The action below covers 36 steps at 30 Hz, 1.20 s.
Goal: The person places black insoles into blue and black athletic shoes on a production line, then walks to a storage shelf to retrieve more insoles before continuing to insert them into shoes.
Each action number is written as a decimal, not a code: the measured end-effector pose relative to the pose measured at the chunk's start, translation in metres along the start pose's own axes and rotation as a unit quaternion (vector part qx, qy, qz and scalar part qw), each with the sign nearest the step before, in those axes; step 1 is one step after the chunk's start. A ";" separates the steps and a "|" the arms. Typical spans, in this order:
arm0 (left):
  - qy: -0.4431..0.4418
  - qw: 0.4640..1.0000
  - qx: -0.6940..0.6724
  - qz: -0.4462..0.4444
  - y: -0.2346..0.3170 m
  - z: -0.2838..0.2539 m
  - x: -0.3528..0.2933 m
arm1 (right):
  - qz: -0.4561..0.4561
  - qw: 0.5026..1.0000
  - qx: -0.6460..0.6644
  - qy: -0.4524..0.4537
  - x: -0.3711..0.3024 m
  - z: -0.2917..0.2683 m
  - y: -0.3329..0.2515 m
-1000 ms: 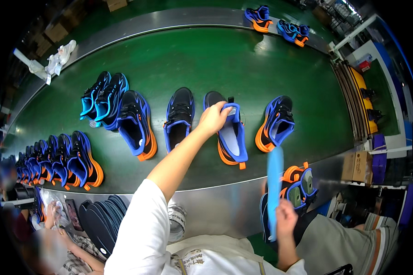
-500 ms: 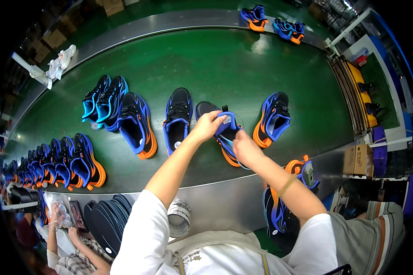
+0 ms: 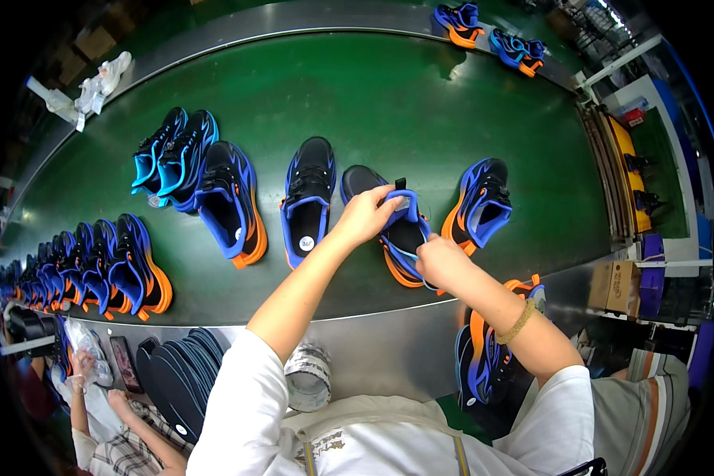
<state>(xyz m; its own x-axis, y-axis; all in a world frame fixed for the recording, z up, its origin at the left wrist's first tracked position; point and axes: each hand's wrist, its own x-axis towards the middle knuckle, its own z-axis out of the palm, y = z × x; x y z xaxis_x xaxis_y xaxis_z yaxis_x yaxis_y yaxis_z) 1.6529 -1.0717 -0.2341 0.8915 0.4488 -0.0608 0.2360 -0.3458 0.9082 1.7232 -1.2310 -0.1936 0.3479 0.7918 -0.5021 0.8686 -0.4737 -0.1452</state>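
A black sneaker [image 3: 359, 181] with blue lining and orange sole rests on the green belt, its opening toward me. My left hand [image 3: 368, 216] pinches the shoe's upper edge near a small label and a black pull loop. My right hand [image 3: 446, 262] is closed at the opening on a thin piece with a light-blue edge, which looks like an insole [image 3: 408, 254]; most of it is hidden by the hand and shoe. To the left sits another sneaker [image 3: 309, 170] with a round white sticker inside. A further sneaker [image 3: 488, 182] stands to the right.
More sneakers [image 3: 232, 178] stand left, with a long row [image 3: 139, 262] along the belt's near edge. Stacked black insoles [image 3: 184, 381] and a tape roll [image 3: 308, 379] lie near me. Shoes [image 3: 484, 357] sit beneath my right forearm. Another person's hands [image 3: 119, 401] work at lower left.
My right hand has shifted slightly right and down at the shoe opening. My left hand keeps its pinch on the shoe. The whole view has shifted a little.
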 end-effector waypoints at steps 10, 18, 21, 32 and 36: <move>-0.010 0.998 -0.055 -0.010 -0.016 0.014 0.006 | -0.054 0.987 -0.104 0.106 0.037 0.043 0.005; -0.002 0.999 -0.035 -0.008 -0.018 0.017 0.001 | -0.023 0.973 -0.186 -0.133 0.051 0.026 -0.003; 0.010 0.999 -0.038 -0.002 -0.019 0.017 0.002 | -0.015 0.960 -0.207 -0.189 0.058 0.029 -0.006; 0.028 0.998 0.052 -0.030 -0.006 0.017 0.000 | -0.245 0.907 -0.336 -0.068 0.054 0.043 0.030; 0.005 0.991 0.129 -0.022 -0.008 0.017 -0.003 | -0.192 0.950 -0.150 -0.194 0.026 -0.002 0.010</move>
<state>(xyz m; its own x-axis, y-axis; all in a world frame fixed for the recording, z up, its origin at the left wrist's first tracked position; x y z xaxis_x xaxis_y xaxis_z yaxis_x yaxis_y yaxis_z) 1.6546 -1.0844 -0.2484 0.8746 0.4758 -0.0932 0.3669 -0.5239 0.7687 1.7413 -1.2143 -0.2064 -0.1208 0.6548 -0.7461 0.9871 -0.0006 -0.1603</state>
